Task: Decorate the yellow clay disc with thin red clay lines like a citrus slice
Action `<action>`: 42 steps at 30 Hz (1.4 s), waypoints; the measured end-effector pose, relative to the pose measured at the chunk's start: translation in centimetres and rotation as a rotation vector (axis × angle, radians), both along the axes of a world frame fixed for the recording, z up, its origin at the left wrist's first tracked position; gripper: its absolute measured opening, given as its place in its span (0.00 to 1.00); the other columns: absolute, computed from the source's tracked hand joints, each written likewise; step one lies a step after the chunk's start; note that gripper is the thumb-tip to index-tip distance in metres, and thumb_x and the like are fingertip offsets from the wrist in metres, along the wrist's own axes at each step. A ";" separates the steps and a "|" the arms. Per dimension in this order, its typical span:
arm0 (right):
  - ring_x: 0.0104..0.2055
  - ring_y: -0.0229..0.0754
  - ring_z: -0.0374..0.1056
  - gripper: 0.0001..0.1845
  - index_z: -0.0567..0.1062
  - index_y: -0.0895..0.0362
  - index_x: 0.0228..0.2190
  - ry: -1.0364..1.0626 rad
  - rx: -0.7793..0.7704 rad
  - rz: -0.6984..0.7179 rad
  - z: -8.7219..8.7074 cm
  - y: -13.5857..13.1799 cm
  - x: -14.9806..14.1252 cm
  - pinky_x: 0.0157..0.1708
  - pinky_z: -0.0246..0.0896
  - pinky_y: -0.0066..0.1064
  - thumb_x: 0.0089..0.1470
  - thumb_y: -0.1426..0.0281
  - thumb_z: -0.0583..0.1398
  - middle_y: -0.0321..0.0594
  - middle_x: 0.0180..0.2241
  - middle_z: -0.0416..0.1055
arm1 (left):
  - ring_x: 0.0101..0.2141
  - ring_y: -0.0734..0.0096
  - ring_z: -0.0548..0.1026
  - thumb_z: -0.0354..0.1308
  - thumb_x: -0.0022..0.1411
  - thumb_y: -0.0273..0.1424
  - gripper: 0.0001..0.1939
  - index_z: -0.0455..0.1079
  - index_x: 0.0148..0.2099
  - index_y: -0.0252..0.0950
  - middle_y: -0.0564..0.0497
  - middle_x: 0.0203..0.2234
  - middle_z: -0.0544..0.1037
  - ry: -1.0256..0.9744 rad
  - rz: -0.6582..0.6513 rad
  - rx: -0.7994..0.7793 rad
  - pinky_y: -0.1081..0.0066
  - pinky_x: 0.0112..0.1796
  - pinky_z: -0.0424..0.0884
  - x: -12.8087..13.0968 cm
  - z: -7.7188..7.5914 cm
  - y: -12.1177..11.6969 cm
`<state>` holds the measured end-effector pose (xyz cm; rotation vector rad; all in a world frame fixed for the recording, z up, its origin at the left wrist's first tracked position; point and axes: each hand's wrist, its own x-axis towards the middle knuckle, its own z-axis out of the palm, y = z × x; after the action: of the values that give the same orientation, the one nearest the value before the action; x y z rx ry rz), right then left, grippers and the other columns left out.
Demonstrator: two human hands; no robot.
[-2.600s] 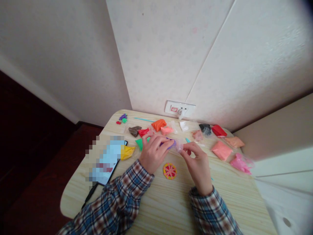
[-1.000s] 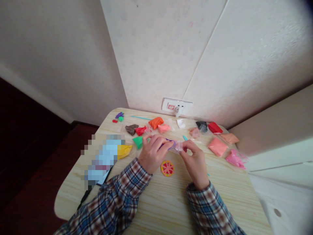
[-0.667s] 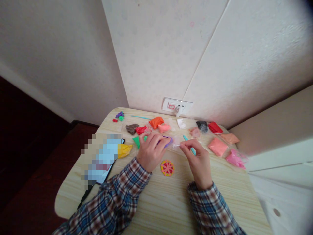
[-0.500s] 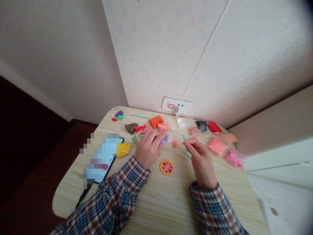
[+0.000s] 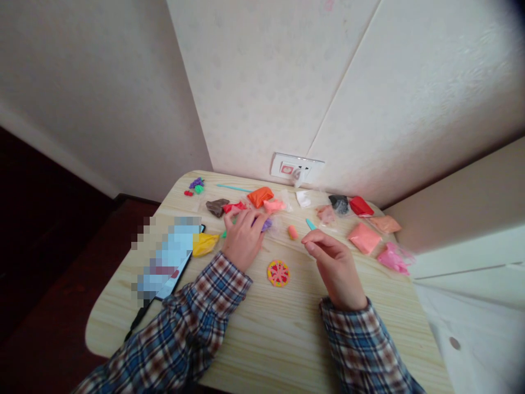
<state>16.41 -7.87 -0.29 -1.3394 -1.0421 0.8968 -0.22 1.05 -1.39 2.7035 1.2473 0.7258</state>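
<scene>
My left hand rests low over the table with its fingers bent and somewhat apart; the fingertips are partly hidden. Under and beside it lie a purple clay packet and a bit of a green one. My right hand is raised with thumb and forefinger pinched together; anything between them is too small to make out. Just beyond those fingers shows a light-blue modelling tool. Between my hands lies a round yellow, red and pink clay disc. Behind it sits a small orange-and-yellow clay lump.
A phone with a blurred screen lies left, beside a yellow packet. Clay grapes and another blue tool are at the back. More packets, including orange, black and pink, line the far edge below a wall socket.
The view has shifted slightly, so the table sits higher. My right hand has moved a little left, nearer the orange lump, covering a second blue piece. My left hand stays over the packets.
</scene>
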 end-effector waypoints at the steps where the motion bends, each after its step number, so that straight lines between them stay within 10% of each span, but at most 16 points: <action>1: 0.33 0.39 0.63 0.08 0.75 0.54 0.26 -0.042 0.001 0.018 -0.1 -0.1 0.1 0.37 0.58 0.33 0.49 0.63 0.61 0.35 0.27 0.69 | 0.46 0.59 0.68 0.54 0.59 0.24 0.18 0.64 0.52 0.38 0.47 0.44 0.74 0.001 0.000 -0.012 0.55 0.47 0.54 0.0 0.0 0.0; 22: 0.34 0.40 0.65 0.07 0.73 0.54 0.27 -0.839 0.024 0.164 -1.7 -3.3 0.0 0.39 0.49 0.38 0.54 0.66 0.59 0.35 0.29 0.69 | 0.49 0.62 0.67 0.51 0.59 0.25 0.18 0.63 0.52 0.38 0.48 0.47 0.71 -0.058 -0.038 -0.083 0.57 0.50 0.53 0.1 0.5 -0.3; 42: 0.39 0.41 0.65 0.21 0.67 0.53 0.52 -1.076 0.148 0.343 -1.8 -5.2 0.7 0.41 0.45 0.39 0.57 0.76 0.52 0.39 0.36 0.68 | 0.49 0.62 0.67 0.51 0.59 0.24 0.18 0.63 0.53 0.38 0.48 0.47 0.72 -0.052 -0.047 -0.073 0.58 0.49 0.53 0.0 0.4 -0.3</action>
<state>17.07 -13.05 -2.11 -1.5473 -2.1586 0.2550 -0.22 0.73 -1.01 2.6283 1.1704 0.7254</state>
